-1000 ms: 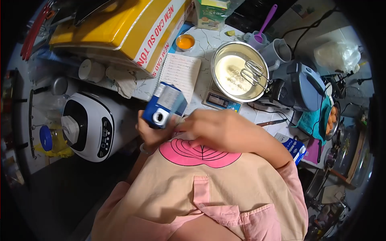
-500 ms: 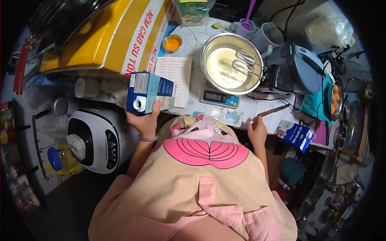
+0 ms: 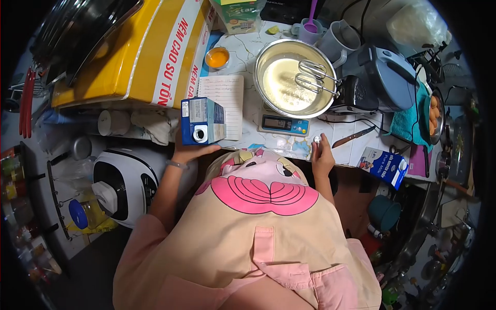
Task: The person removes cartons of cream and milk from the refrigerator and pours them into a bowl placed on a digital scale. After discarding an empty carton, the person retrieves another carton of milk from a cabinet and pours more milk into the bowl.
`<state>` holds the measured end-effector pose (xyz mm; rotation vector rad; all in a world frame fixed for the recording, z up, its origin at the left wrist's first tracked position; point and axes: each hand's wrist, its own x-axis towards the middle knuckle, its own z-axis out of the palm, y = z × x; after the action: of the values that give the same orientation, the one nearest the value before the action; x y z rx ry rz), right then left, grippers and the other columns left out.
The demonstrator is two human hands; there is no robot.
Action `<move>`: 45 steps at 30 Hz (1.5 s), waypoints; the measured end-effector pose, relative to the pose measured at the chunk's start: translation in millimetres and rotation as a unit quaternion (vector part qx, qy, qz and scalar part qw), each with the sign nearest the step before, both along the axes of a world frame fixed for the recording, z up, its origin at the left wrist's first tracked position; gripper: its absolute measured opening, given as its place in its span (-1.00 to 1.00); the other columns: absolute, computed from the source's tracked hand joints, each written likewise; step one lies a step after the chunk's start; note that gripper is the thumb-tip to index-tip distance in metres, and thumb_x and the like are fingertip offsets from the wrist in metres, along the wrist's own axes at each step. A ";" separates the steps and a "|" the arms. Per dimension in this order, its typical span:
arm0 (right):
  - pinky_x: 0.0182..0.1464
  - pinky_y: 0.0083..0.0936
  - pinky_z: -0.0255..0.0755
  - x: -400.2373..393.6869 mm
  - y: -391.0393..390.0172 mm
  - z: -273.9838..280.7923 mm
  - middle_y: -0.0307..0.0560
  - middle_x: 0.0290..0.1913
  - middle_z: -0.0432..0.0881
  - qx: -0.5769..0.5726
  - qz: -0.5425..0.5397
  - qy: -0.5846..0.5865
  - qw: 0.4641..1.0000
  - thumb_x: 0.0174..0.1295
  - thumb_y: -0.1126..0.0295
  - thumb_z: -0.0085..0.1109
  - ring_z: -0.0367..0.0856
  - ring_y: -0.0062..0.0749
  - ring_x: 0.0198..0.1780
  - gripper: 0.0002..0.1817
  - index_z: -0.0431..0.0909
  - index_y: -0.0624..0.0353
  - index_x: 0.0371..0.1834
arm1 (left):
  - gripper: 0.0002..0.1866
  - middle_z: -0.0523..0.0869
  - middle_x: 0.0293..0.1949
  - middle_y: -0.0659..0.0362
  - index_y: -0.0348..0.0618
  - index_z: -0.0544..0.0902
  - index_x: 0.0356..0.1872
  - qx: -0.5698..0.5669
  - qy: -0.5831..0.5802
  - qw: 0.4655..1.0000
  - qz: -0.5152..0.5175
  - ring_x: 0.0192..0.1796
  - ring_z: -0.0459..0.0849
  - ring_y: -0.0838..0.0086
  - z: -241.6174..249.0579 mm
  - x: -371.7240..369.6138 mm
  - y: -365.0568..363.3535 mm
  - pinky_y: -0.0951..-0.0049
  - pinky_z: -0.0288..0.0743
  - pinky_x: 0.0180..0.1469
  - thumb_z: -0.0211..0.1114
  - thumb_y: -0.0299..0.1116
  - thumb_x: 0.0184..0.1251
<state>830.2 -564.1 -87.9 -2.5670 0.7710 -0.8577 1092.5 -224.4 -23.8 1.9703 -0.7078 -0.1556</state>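
My left hand (image 3: 190, 152) is around the lower end of an upright-printed blue carton (image 3: 194, 121), its thumb stretched along the near side. The carton's round spout is open and faces me. Beside it lies a lined notebook (image 3: 231, 106). My right hand (image 3: 322, 157) pinches a small white cap (image 3: 316, 139) at the counter's front edge. Just right of it, a brown-handled knife (image 3: 352, 136) rests on the counter. A steel bowl (image 3: 266, 95) of pale yellow liquid sits on a digital scale (image 3: 284, 124), with the mixer's beaters (image 3: 312, 76) over it.
A yellow box (image 3: 124, 57) stands at the left, near a cup of orange liquid (image 3: 217, 58). The grey mixer (image 3: 387, 77), its cable and a second blue carton (image 3: 383, 164) are at the right. Behind the bowl are jugs (image 3: 338, 41). A white appliance (image 3: 126, 178) stands below left.
My right hand has let go of the knife, which now lies on the counter, and shows a small cap at its fingertips. The left carton has moved slightly right, and my left hand sits lower on it.
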 end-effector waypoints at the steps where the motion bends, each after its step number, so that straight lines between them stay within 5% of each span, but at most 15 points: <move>1: -0.27 -0.50 0.57 0.8 0.3 2.7 0.00 -0.03 0.71 0.022 -0.003 0.001 1.000 0.16 0.44 0.38 0.71 -0.25 -0.32 -0.65 0.56 0.21 0.01 | -0.15 0.64 -0.08 0.06 -0.21 0.56 -0.03 0.054 -0.086 0.993 -0.057 -0.04 0.67 0.27 -14.8 8.4 0.5 0.30 0.56 0.04 0.72 0.02 -0.41; 4: -0.25 -0.49 0.58 3.0 -0.5 0.3 0.00 0.00 0.70 0.031 -0.008 -0.013 0.999 0.15 0.43 0.39 0.72 -0.22 -0.29 -0.62 0.57 0.21 0.04 | -0.17 0.68 -0.07 0.09 -0.18 0.57 -0.01 0.149 -0.255 0.938 -0.185 -0.03 0.69 0.31 -34.5 26.0 -1.8 0.30 0.58 0.02 0.71 0.01 -0.38; 8: -0.23 -0.48 0.59 3.3 -7.3 -1.8 -0.01 -0.02 0.71 0.004 0.002 -0.044 0.999 0.14 0.41 0.40 0.73 -0.19 -0.25 -0.59 0.56 0.20 0.06 | -0.20 0.70 -0.08 0.11 -0.13 0.58 0.03 0.128 -0.184 0.953 -0.206 -0.04 0.70 0.33 -28.8 35.2 -16.2 0.29 0.59 0.00 0.70 -0.02 -0.33; 12: -0.23 -0.46 0.59 6.7 -3.4 -1.6 0.00 -0.04 0.71 0.037 -0.016 -0.053 0.998 0.12 0.37 0.41 0.74 -0.16 -0.21 -0.58 0.56 0.20 0.05 | -0.15 0.68 -0.06 0.02 -0.18 0.52 0.10 0.166 -0.090 0.966 -0.177 -0.05 0.70 0.19 18.1 27.5 -29.4 0.26 0.59 -0.01 0.69 -0.06 -0.31; 16: -0.25 -0.42 0.59 3.9 -3.6 1.9 0.01 -0.04 0.70 0.064 -0.030 -0.051 0.996 0.10 0.32 0.42 0.73 -0.13 -0.21 -0.58 0.57 0.21 0.01 | -0.05 0.63 -0.04 -0.09 -0.25 0.45 0.18 0.009 -0.011 1.000 -0.019 -0.05 0.68 0.06 38.6 6.4 -61.1 0.23 0.58 -0.03 0.68 -0.05 -0.33; 19: -0.28 -0.42 0.58 7.7 0.3 7.1 0.03 0.00 0.67 0.035 -0.015 -0.072 0.997 0.09 0.29 0.42 0.72 -0.13 -0.26 -0.58 0.57 0.20 -0.02 | 0.05 0.58 -0.02 -0.14 -0.30 0.37 0.26 0.078 -0.173 0.982 0.018 -0.06 0.64 -0.01 83.0 3.8 -86.2 0.20 0.56 -0.06 0.67 -0.04 -0.35; 23: -0.28 -0.38 0.56 16.5 12.7 23.6 0.05 0.06 0.59 0.045 -0.020 -0.005 0.999 0.06 0.26 0.43 0.68 -0.12 -0.32 -0.54 0.54 0.19 0.01 | 0.14 0.54 -0.06 -0.08 -0.25 0.31 0.36 0.153 -0.240 0.958 0.018 -0.06 0.63 0.05 108.3 8.9 -107.4 0.20 0.57 -0.11 0.65 0.01 -0.36; 26: -0.26 -0.32 0.54 32.2 19.0 20.8 0.10 0.08 0.50 -0.029 0.016 -0.060 0.998 0.04 0.24 0.44 0.62 -0.09 -0.28 -0.49 0.49 0.17 0.04 | 0.19 0.53 -0.11 -0.03 -0.20 0.25 0.43 0.245 -0.231 0.941 0.036 -0.07 0.61 0.12 124.2 3.1 -117.4 0.20 0.55 -0.11 0.63 0.02 -0.35; 31: -0.22 -0.29 0.52 38.6 16.1 2.0 0.13 0.02 0.48 0.003 -0.016 -0.116 0.993 0.03 0.25 0.44 0.58 -0.03 -0.18 -0.46 0.45 0.16 0.05 | 0.20 0.50 -0.11 -0.01 0.01 0.21 0.50 0.350 -0.264 0.894 0.093 -0.09 0.62 0.16 131.2 -1.5 -116.2 0.20 0.57 -0.15 0.60 0.01 -0.34; 39: -0.22 -0.27 0.52 36.6 15.3 -1.6 0.14 -0.01 0.49 0.039 -0.025 -0.116 0.992 0.03 0.25 0.44 0.57 0.01 -0.14 -0.47 0.46 0.17 0.04 | 0.17 0.48 -0.08 -0.01 0.27 0.23 0.49 0.414 -0.292 0.859 0.076 -0.15 0.66 0.13 162.4 3.2 -115.2 0.19 0.61 -0.23 0.59 -0.04 -0.36; 45: -0.22 -0.27 0.52 35.7 14.7 -1.7 0.15 -0.06 0.50 0.049 -0.036 -0.120 0.991 0.04 0.25 0.43 0.57 0.03 -0.14 -0.49 0.47 0.21 0.02 | 0.14 0.48 -0.07 -0.01 0.28 0.27 0.47 0.437 -0.300 0.847 0.050 -0.21 0.69 0.14 178.8 14.1 -117.2 0.20 0.62 -0.26 0.59 -0.07 -0.37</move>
<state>865.9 -549.4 -89.6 -2.3090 0.8129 -1.0989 1106.6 -341.7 154.9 2.9893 -1.0449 0.2766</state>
